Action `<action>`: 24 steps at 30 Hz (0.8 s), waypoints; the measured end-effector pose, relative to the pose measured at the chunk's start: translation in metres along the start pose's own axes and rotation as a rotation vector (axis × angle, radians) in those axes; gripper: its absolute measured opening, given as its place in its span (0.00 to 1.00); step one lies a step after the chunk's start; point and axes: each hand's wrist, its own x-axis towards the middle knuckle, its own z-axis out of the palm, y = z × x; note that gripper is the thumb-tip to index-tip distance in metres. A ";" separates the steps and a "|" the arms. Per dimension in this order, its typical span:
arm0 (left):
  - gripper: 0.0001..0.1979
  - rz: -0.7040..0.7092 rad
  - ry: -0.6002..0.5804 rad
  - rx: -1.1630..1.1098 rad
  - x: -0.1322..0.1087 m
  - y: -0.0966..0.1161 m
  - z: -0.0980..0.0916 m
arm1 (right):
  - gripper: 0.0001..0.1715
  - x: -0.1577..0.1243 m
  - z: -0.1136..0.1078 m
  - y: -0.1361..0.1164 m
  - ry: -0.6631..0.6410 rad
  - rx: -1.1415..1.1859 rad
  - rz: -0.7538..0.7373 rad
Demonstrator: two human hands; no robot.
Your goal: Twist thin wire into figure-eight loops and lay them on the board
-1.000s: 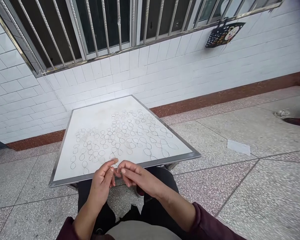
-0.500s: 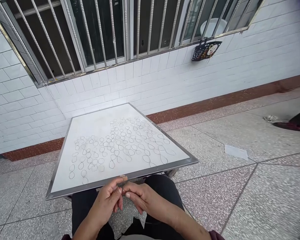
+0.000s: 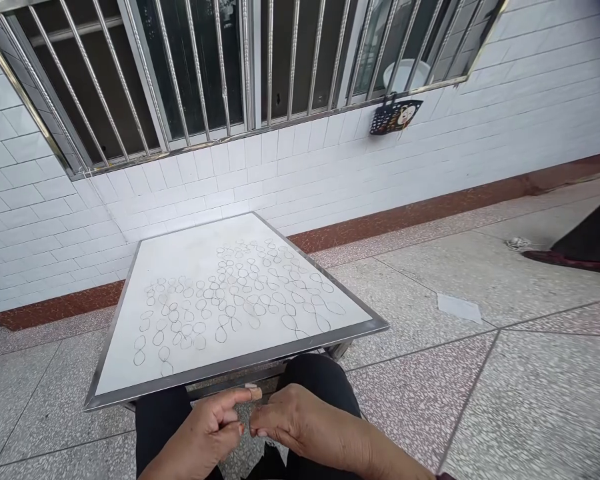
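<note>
My left hand (image 3: 210,430) and my right hand (image 3: 300,423) meet fingertip to fingertip low in the head view, over my lap in dark trousers. Whatever is pinched between the fingertips is too thin to make out. Just beyond them stands a low white table (image 3: 260,360) with a metal rim. Several thin figure-eight wire loops (image 3: 230,300) lie spread in rows across its top.
A white tiled wall (image 3: 330,173) with a barred window (image 3: 220,67) rises behind the table. A small dark basket (image 3: 395,115) hangs from the bars. Speckled stone floor (image 3: 480,373) surrounds the table; a dark object (image 3: 580,247) lies at the right edge.
My hands dropped lower and closer to me, off the table's front edge and over my lap. The view tilted upward, showing more window.
</note>
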 end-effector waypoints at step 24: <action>0.28 0.182 0.103 0.139 0.006 0.061 -0.035 | 0.24 0.010 -0.016 -0.001 0.188 0.531 0.338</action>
